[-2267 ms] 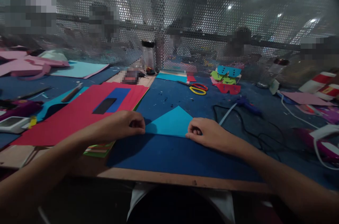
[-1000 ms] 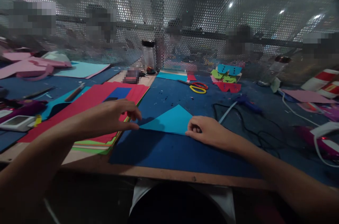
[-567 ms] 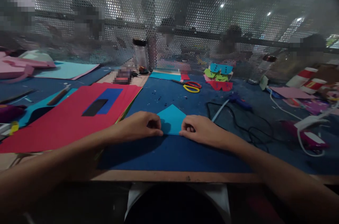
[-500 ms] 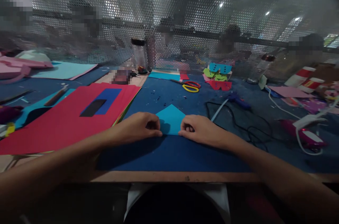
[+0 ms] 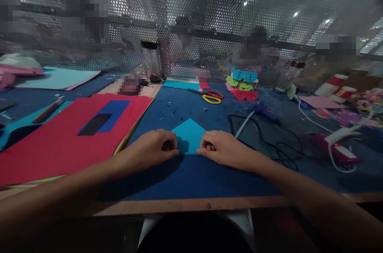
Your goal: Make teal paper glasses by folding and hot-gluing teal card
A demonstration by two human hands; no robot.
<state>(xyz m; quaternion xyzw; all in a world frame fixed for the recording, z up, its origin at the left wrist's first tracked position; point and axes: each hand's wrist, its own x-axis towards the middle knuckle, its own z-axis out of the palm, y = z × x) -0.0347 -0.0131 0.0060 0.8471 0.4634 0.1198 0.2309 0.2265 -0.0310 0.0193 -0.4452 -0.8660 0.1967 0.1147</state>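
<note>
Both hands are working the light blue paper (image 5: 189,137), which is lying flat on the dark blue mat (image 5: 191,177) on the counter (image 5: 179,206), pointed end facing away from the person. The left hand (image 5: 151,148) is sitting on the paper's near left corner, fingers curled tight and pinching that corner. The right hand (image 5: 220,148) is doing the same on the near right corner, fingers curled and pressed together on the edge. Only the paper's middle and tip are showing between them.

Left of the paper, a red sheet stack (image 5: 60,141) is lying just beside the left forearm, carrying a dark blue rectangle (image 5: 109,110) and a black rectangle (image 5: 95,124). Beyond the paper's tip, scissors (image 5: 211,96) with red and yellow handles are lying flat. Right of the paper and beyond it, a glue gun (image 5: 265,111) is lying on the mat. Well beyond the paper, a clear jar (image 5: 151,61) is standing against the perforated screen (image 5: 209,13).
</note>
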